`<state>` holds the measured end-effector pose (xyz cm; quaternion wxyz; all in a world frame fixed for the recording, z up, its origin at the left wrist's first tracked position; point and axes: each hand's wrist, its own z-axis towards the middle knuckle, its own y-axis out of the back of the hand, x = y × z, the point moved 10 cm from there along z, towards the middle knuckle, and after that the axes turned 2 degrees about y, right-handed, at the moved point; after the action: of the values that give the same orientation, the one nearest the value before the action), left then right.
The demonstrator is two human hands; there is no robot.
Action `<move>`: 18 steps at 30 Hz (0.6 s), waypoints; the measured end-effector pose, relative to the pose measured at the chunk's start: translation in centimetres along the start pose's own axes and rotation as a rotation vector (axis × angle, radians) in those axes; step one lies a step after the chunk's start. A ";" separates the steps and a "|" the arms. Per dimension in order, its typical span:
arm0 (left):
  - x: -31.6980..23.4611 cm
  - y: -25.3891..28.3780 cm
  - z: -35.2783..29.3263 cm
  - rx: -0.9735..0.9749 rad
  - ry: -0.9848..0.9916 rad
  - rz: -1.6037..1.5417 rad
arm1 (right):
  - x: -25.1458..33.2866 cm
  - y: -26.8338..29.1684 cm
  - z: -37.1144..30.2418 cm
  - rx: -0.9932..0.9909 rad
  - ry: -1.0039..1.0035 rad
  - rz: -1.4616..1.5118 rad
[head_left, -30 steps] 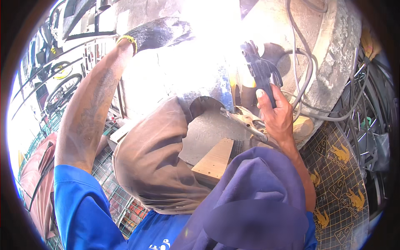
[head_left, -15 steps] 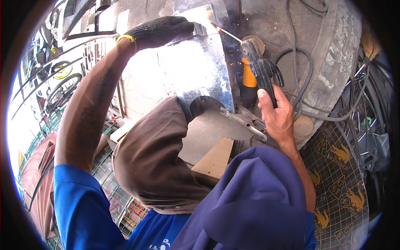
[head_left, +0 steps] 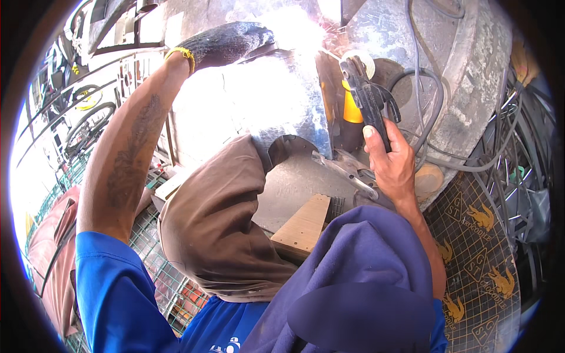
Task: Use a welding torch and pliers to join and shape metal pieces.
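Note:
My right hand (head_left: 391, 160), bare, is closed around the black handle of an electrode holder (head_left: 366, 97). A thin welding rod (head_left: 329, 54) sticks out of its jaws up and left into a blinding white arc with sparks. Across the arc is my left hand (head_left: 232, 44) in a dark knitted glove with a yellow cuff, fingers closed over the top edge of a shiny sheet-metal workpiece (head_left: 294, 112). The small metal piece at its fingertips is lost in the glare. A round notch cuts into the workpiece's near edge. A yellow cylinder (head_left: 352, 106) stands just behind the holder.
A grey cable (head_left: 438, 88) loops over the concrete floor at right. Locking pliers (head_left: 347, 173) lie near my right wrist. A wooden board (head_left: 303, 223) sits by my brown-trousered knee (head_left: 218, 217). Metal scraps and cables crowd the far right; a wire mesh (head_left: 176, 288) is at left.
The small spark at the rod's tip has grown into a large bright arc with smoke and sparks, lighting the floor and glove. The holder and both hands have barely moved.

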<state>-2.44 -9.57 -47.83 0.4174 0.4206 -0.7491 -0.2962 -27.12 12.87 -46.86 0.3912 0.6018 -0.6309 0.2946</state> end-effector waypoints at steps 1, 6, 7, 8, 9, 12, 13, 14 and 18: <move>0.0 -0.6 0.6 0.074 0.000 -0.059 | -0.2 0.3 -0.1 -0.004 -0.014 -0.017; 2.6 2.7 2.3 0.442 0.338 -0.998 | -0.4 0.5 -0.3 -0.052 0.017 0.062; 2.8 3.7 4.0 0.317 0.337 -1.034 | -0.9 0.9 -0.3 -0.027 -0.042 0.022; 2.3 5.2 2.8 -0.025 0.124 -0.673 | -0.1 0.8 -0.2 -0.021 -0.024 0.023; 2.2 5.0 2.9 -0.022 0.124 -0.672 | -0.2 0.7 -0.1 -0.020 -0.023 0.026; 3.1 3.9 2.9 0.002 0.274 -0.967 | -0.2 0.5 -0.1 -0.035 0.008 0.051; 3.3 4.1 2.6 -0.020 0.297 -0.975 | -0.3 0.6 -0.1 -0.035 0.003 0.030; 3.4 4.2 2.5 -0.043 0.321 -0.983 | -0.5 0.6 -0.2 -0.036 -0.003 0.008; 3.3 0.7 1.9 0.329 0.652 -1.343 | -0.8 0.9 -0.2 -0.049 0.006 0.024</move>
<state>-5.37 -11.92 -46.98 0.2797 0.9086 -0.2061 -0.2320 -27.98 13.55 -47.30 0.4042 0.5836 -0.6437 0.2856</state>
